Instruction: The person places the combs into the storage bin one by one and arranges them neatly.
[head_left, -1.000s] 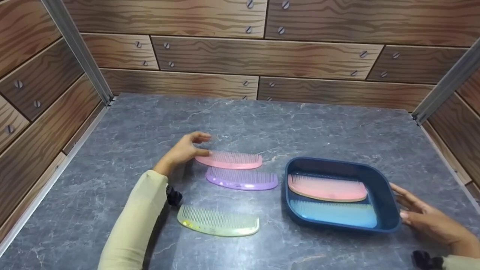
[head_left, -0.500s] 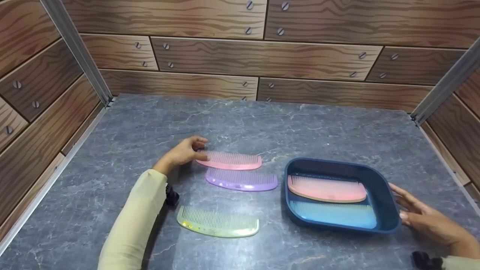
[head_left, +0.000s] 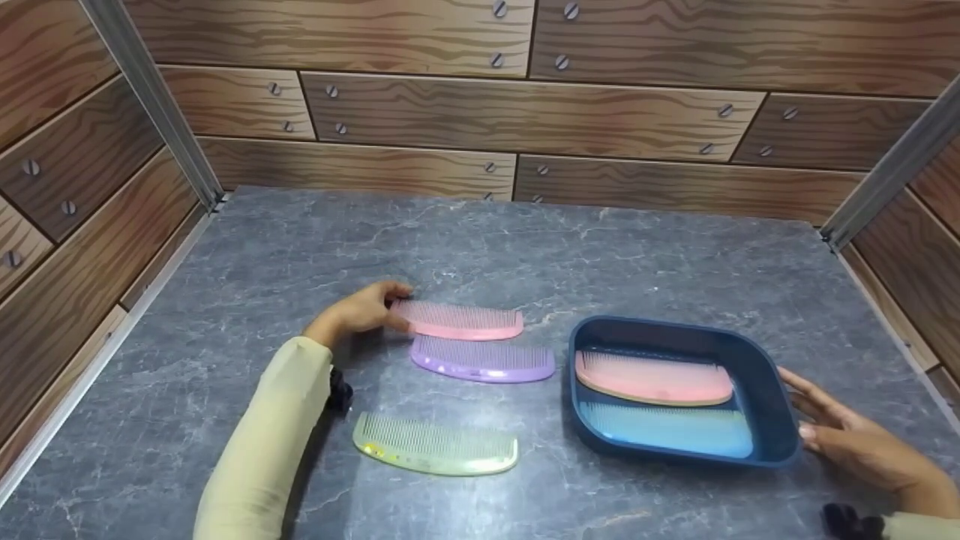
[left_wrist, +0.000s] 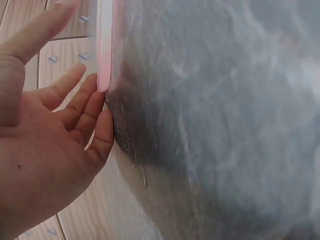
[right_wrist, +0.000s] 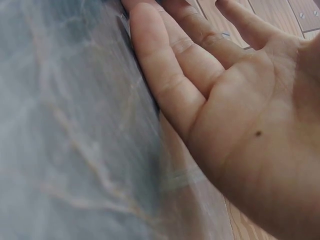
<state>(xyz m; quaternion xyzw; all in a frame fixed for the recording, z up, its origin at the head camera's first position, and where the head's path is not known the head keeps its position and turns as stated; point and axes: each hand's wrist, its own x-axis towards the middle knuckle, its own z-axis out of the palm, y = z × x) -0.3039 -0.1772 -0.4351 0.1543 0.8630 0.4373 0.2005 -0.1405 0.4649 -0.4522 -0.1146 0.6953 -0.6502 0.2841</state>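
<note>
Fingers (left_wrist: pixel 102 132) of the left hand (head_left: pixel 366 307) bend loosely about the left end of a pink comb (head_left: pixel 469 327), thumb well parted from them. In the left wrist view I see fingertips touching the comb's end, low against the table (head_left: pixel 570 262); whether the thumb presses it too, I cannot tell. The comb lies on the table, teeth facing away, with its right end free.

Across the scene, I have the right hand (head_left: pixel 861 441) at the outside of the tray (head_left: pixel 774 416), its fingers and thumb reaching to the right end wall, spread and curled around nothing. The right wrist view shows those fingers nearly straight along the tabletop.

Just in front of the pink comb lies a purple comb (head_left: pixel 484 363), offset slightly to the right; nearer the camera, apart from both, is a green comb (head_left: pixel 439 448) dotted with yellow at its left end. Inside the dark blue tray rest a second pink comb (head_left: pixel 656 381) and, before it, a blue comb (head_left: pixel 667 431).

Pale sleeves (head_left: pixel 262 435) cover both forearms. Beyond the grey, marbled table stand wood-patterned walls (head_left: pixel 420 112), with metal posts (head_left: pixel 154 105) at the far corners.
</note>
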